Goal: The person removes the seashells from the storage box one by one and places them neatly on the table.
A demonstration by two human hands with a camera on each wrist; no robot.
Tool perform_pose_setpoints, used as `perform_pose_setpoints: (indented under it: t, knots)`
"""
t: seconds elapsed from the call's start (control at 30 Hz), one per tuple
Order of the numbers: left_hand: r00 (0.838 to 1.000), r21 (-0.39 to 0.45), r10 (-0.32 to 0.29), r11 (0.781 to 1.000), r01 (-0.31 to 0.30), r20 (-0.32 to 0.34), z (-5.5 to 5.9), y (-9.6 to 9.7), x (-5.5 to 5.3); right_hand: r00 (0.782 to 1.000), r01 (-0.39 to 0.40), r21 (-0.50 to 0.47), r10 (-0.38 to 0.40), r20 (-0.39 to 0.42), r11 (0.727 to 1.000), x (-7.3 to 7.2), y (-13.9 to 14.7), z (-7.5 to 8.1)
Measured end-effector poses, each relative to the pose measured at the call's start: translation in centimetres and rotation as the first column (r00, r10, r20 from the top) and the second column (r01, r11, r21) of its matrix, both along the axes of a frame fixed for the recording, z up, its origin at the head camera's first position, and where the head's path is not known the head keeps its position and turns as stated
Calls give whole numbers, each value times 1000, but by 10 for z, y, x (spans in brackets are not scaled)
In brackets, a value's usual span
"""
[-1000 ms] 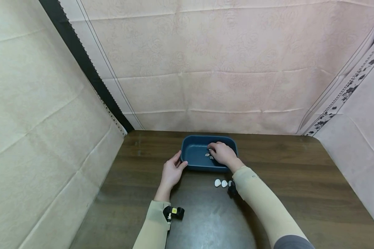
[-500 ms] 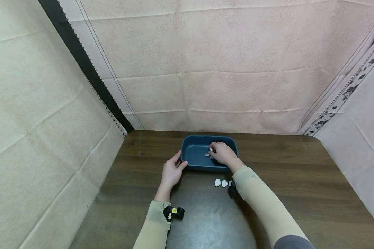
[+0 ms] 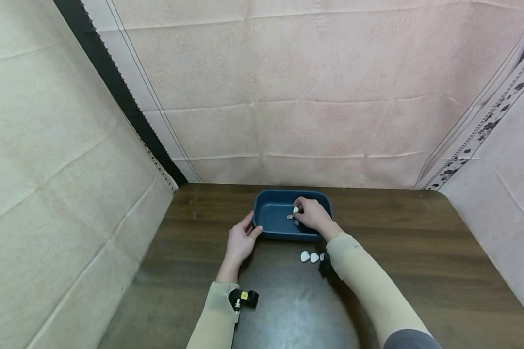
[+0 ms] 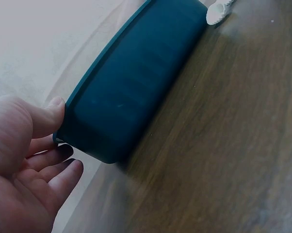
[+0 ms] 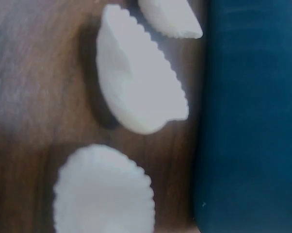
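Observation:
A blue plastic tray (image 3: pixel 272 233) sits near the far edge of the table. At its near left corner my left hand (image 3: pixel 240 241) grips the rim; the left wrist view shows the thumb on the tray's long side and the fingers round the corner. My right hand (image 3: pixel 313 214) reaches inside the tray and pinches a small white seashell (image 3: pixel 295 209) between thumb and fingers. Small pale pieces (image 3: pixel 289 217) lie on the tray floor beside it, too small to make out. In the right wrist view, ribbed white seashells (image 5: pixel 136 73) lie outside the tray; that hand is out of that view.
A short row of white seashells (image 3: pixel 304 256) lies on the brown wooden table (image 3: pixel 192 271) in front of the tray, partly hidden by the right wrist's camera (image 3: pixel 326 265). Pale cloth (image 3: pixel 288 121) hangs behind the table and along both sides.
My right fingers have shifted slightly inside the tray, and a white seashell now shows plainly between them. The left hand and the tray have stayed put.

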State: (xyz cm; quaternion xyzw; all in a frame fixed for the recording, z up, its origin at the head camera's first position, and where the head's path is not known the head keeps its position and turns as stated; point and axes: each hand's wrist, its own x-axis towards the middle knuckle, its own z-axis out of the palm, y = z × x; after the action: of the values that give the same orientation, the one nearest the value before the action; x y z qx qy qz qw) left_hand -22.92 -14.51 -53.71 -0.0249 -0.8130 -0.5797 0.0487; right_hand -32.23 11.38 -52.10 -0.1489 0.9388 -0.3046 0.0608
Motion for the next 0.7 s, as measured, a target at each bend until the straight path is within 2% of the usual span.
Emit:
perform_pose_setpoints:
  t: [0.3, 0.53, 0.7]
  knots:
    - [1000, -3, 5, 1000, -5, 1, -1, 0, 2, 997, 35, -110, -41, -58, 993, 4, 3, 7]
    - [1000, -1, 17, 1000, -17, 6, -2, 0, 1, 990, 48, -196, -72, -118, 979, 14, 10, 19]
    - [1000, 2, 14, 1000, -14, 1, -2, 0, 1, 986, 48, -254, -86, -141, 966, 23, 19, 22]
